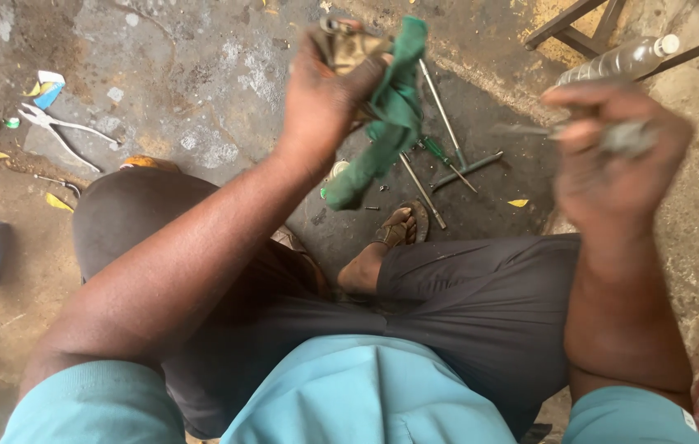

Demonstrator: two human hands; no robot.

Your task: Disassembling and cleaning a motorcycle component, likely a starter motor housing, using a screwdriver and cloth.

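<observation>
1. Up at the top of the view, the left hand [325, 94] is gripping a green rag [391, 115] bunched around a small brownish part [348, 45]; the rag's long axis is hanging downward.
2. Well apart to the right, the right hand [613, 156] is closing its fingers on a blurred grey metal piece [629, 138].
3. Between the two hands, screwdrivers [448, 156] are lying on the concrete floor [201, 74].
</observation>
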